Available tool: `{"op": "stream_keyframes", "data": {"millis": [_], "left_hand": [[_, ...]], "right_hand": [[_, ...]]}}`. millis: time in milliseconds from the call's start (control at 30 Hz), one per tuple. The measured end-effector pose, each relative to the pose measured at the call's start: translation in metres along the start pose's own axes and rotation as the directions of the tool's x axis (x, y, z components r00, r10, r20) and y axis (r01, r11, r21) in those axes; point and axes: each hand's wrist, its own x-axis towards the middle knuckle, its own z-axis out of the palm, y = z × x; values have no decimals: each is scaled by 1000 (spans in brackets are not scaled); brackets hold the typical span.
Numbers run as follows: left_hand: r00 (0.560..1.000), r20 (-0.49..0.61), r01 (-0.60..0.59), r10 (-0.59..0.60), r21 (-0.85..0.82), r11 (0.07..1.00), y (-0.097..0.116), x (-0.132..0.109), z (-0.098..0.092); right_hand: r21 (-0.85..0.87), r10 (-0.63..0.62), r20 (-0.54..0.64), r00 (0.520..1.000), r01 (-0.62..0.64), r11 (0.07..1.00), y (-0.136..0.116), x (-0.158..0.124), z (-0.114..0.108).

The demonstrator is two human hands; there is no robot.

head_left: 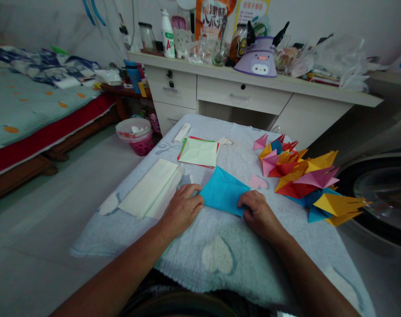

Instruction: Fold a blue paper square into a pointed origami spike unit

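Note:
A blue sheet of paper (223, 190), partly folded, lies on a pale towel-covered table (220, 246). My left hand (182, 209) presses on its left corner with fingers curled together. My right hand (258, 211) pinches the paper's lower right edge, fingers closed on it. A stack of coloured paper squares (199, 152) with a pale green sheet on top lies just beyond. A pile of folded paper pieces (302, 178) in orange, pink, red, yellow and blue sits to the right of my right hand.
A folded white cloth or paper pack (152, 188) lies left of my left hand. A small white tube (182, 132) is near the table's far edge. Beyond stand a cluttered white desk (240, 88), a pink bin (136, 135) and a bed (28, 110) at left.

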Motion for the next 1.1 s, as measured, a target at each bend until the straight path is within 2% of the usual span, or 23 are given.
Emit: {"op": "stream_keyframes", "data": {"millis": [200, 300, 600, 833, 967, 1033, 1100], "left_hand": [[999, 22, 30, -29, -17, 999, 1, 0, -2], [998, 32, 52, -51, -22, 998, 1, 1, -1], [997, 2, 72, -72, 87, 994, 4, 4, 4], [996, 10, 87, -91, 203, 975, 5, 5, 8], [997, -73, 18, -2, 226, 974, 13, 3, 6], [991, -73, -91, 109, 211, 973, 19, 1, 7], [970, -6, -241, 245, 157, 958, 24, -1, 11]], "right_hand": [[36, 15, 40, 999, -16, 999, -5, 0, -2], [21, 60, 44, 997, -61, 998, -5, 2, 0], [-34, 194, -83, 978, -197, 980, 0, 3, 11], [-83, 216, -151, 965, -230, 970, 2, 4, 19], [-101, 228, -161, 960, -246, 964, 2, 5, 20], [-101, 236, -160, 959, -253, 962, 1, 6, 20], [-102, 247, -158, 956, -264, 959, -1, 6, 20]]}}
